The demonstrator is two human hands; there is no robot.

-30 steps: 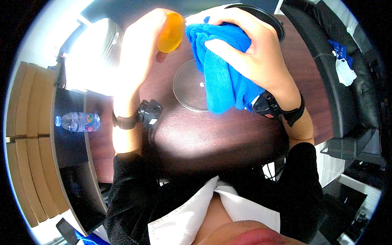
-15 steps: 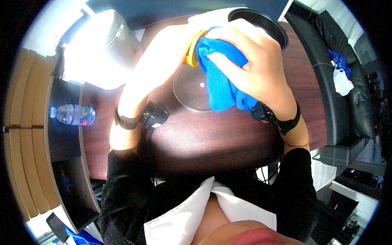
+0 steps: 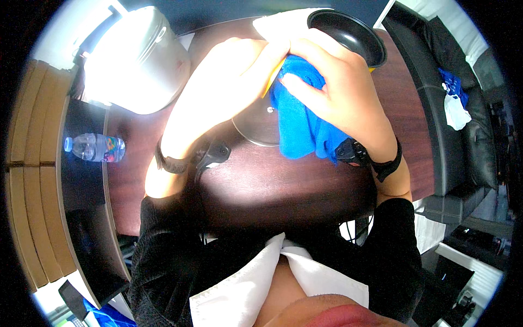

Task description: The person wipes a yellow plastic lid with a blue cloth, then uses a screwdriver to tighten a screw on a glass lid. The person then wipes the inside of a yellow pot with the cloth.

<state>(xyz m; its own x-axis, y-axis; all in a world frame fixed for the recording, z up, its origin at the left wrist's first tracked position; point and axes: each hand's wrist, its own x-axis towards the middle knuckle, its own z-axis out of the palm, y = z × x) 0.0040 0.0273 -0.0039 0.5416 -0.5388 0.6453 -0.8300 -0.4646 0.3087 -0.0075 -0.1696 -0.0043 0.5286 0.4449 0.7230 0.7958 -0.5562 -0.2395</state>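
Note:
My right hand (image 3: 343,90) is closed around a bunched blue cloth (image 3: 308,133), whose loose end hangs down. My left hand (image 3: 239,71) is closed on a yellow object (image 3: 272,79); only a thin strip shows between the hand and the cloth, so its kind is hidden. The cloth is pressed against it, and the hands meet at the fingertips. Below them a round clear lid (image 3: 256,131) with a small stud in its middle lies on the dark wood table (image 3: 261,185), partly covered by my left wrist and the cloth.
A black-lined pan (image 3: 348,38) with some yellow at its outer edge stands at the back right, beside a white cloth or sheet (image 3: 286,24). At the left are a large white lidded container (image 3: 139,65) and a water bottle (image 3: 98,148). A black sofa (image 3: 463,125) borders the right side.
My left hand has turned and closed further over the yellow object, hiding most of its rim. The right hand has shifted slightly, and the cloth's loose end hangs a bit lower.

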